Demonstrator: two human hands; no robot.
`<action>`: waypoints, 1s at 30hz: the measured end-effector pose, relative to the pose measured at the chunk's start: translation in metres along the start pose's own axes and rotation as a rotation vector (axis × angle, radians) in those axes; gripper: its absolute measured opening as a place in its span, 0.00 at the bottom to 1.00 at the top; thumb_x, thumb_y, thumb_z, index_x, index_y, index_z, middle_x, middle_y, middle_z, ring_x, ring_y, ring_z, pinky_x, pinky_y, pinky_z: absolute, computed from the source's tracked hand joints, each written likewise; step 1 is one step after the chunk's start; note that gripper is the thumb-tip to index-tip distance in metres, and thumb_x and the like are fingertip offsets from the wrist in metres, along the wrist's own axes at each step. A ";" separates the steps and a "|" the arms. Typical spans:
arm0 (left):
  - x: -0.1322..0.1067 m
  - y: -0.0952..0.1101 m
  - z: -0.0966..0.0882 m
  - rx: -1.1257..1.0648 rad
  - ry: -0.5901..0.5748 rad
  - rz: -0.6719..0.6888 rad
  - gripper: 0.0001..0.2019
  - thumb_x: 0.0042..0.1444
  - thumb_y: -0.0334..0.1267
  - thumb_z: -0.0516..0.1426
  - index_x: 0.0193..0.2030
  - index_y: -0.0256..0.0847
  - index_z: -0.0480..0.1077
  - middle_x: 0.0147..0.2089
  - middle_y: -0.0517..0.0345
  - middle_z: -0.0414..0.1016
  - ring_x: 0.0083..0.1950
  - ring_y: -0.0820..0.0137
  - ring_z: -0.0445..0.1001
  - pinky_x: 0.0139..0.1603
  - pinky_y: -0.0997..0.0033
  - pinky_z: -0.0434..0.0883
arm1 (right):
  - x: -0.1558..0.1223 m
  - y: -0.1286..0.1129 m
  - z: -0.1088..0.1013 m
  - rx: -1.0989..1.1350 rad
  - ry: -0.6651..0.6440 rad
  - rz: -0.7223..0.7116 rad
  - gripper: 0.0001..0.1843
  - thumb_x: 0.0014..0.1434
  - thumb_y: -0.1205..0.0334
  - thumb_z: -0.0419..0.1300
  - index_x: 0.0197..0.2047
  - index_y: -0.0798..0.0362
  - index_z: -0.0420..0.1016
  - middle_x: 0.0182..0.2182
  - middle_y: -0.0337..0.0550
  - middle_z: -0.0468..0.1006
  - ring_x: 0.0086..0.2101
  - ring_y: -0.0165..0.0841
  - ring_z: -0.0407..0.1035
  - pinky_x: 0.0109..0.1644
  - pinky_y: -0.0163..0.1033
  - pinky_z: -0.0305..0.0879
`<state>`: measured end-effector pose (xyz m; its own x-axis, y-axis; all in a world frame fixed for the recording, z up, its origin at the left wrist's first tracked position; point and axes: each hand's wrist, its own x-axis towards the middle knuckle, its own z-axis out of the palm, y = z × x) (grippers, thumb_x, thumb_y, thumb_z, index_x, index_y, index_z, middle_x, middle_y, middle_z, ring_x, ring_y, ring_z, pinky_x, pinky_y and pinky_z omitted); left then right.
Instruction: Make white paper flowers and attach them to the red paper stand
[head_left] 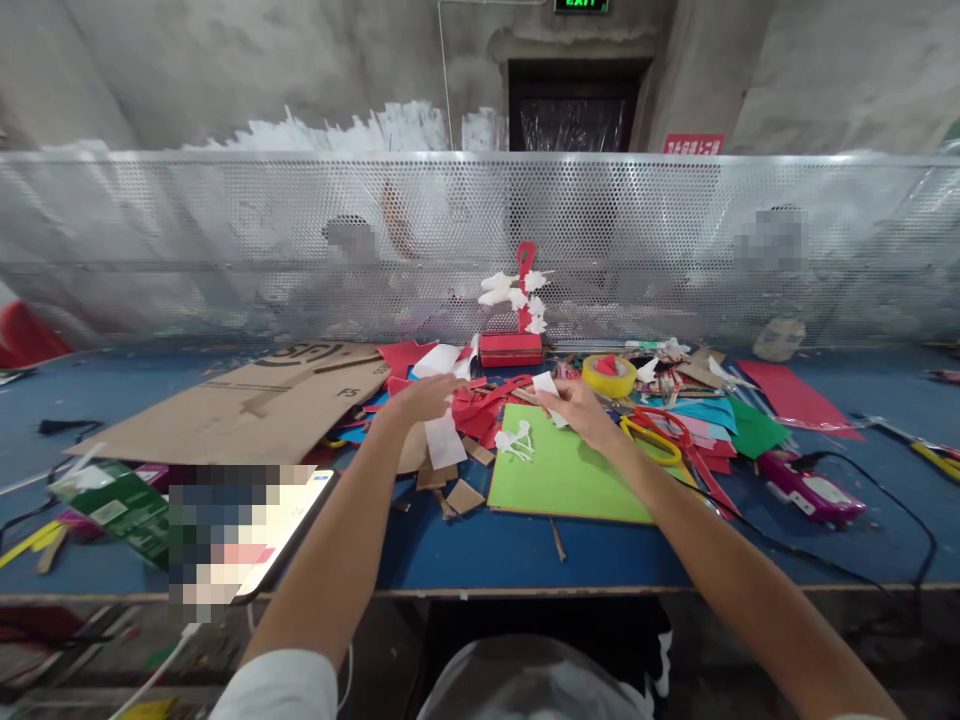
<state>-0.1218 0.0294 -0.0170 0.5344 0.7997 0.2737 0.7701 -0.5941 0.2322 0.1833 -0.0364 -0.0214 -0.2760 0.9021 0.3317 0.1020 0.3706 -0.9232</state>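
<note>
My right hand (576,405) pinches a small strip of white paper (546,384) above the back of a light green sheet (577,475). My left hand (429,400) is over the heap of scraps, its fingers stretched to the right and partly hidden. Just below it is a piece of white paper (445,442); whether the hand touches it I cannot tell. Small white flower-like pieces on thin stems (514,440) lie on the green sheet. Behind the hands stands a red upright piece with white paper blossoms (525,290), set on a red box-like base (511,350).
Red paper scraps (491,400), a yellow tape roll (608,376) and yellow-and-red scissors (652,440) surround the hands. Cardboard (255,400) and a lit phone (292,530) lie left. A purple corded device (811,488) sits right. A perforated metal screen (450,250) closes the back.
</note>
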 end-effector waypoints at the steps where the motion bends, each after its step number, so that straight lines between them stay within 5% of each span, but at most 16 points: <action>1: 0.001 0.005 -0.001 0.074 0.054 -0.004 0.23 0.44 0.23 0.54 0.47 0.42 0.75 0.45 0.49 0.76 0.47 0.60 0.72 0.48 0.65 0.66 | 0.000 0.000 0.001 0.021 -0.009 -0.010 0.19 0.51 0.47 0.66 0.38 0.54 0.79 0.25 0.38 0.71 0.24 0.28 0.62 0.26 0.34 0.55; 5: 0.007 0.042 -0.008 -0.033 0.138 0.019 0.10 0.58 0.36 0.54 0.43 0.41 0.74 0.44 0.49 0.77 0.46 0.61 0.72 0.48 0.64 0.67 | -0.001 -0.003 0.004 0.074 -0.019 -0.049 0.19 0.51 0.52 0.67 0.43 0.53 0.76 0.28 0.38 0.74 0.25 0.28 0.63 0.27 0.33 0.56; 10: 0.017 0.098 0.000 -0.576 -0.003 0.200 0.18 0.62 0.50 0.52 0.42 0.37 0.73 0.40 0.54 0.76 0.40 0.68 0.72 0.41 0.71 0.68 | -0.001 -0.002 0.006 0.054 0.000 -0.120 0.19 0.50 0.54 0.68 0.42 0.51 0.71 0.31 0.38 0.76 0.28 0.29 0.67 0.30 0.34 0.60; 12: 0.020 0.111 0.008 -0.725 0.072 0.170 0.17 0.60 0.50 0.55 0.37 0.36 0.71 0.35 0.56 0.74 0.36 0.71 0.70 0.38 0.72 0.67 | -0.001 0.001 0.007 0.021 -0.002 -0.111 0.20 0.49 0.53 0.69 0.42 0.51 0.69 0.29 0.37 0.75 0.26 0.29 0.66 0.28 0.34 0.59; 16: 0.025 0.119 0.021 -0.953 0.184 0.142 0.14 0.54 0.46 0.61 0.36 0.36 0.68 0.31 0.60 0.71 0.31 0.75 0.69 0.35 0.74 0.66 | -0.001 0.006 0.007 -0.007 -0.022 -0.097 0.20 0.49 0.54 0.69 0.42 0.50 0.69 0.27 0.36 0.75 0.25 0.30 0.66 0.28 0.35 0.59; 23: 0.025 0.120 0.021 -0.922 0.198 0.126 0.12 0.58 0.44 0.59 0.40 0.36 0.70 0.34 0.55 0.73 0.35 0.72 0.73 0.39 0.71 0.69 | 0.005 0.010 0.004 0.045 0.035 -0.119 0.16 0.55 0.51 0.64 0.41 0.53 0.74 0.35 0.43 0.79 0.34 0.35 0.73 0.37 0.39 0.68; 30: 0.024 0.122 0.029 -0.922 0.117 0.140 0.19 0.53 0.44 0.64 0.46 0.37 0.67 0.40 0.54 0.73 0.39 0.71 0.73 0.41 0.70 0.69 | 0.006 0.010 0.001 0.031 0.135 -0.096 0.14 0.51 0.52 0.67 0.35 0.53 0.75 0.30 0.42 0.79 0.30 0.35 0.73 0.35 0.40 0.68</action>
<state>-0.0046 -0.0214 -0.0093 0.5245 0.7316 0.4355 0.0945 -0.5584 0.8242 0.1819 -0.0275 -0.0284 -0.1521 0.8850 0.4400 0.0514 0.4517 -0.8907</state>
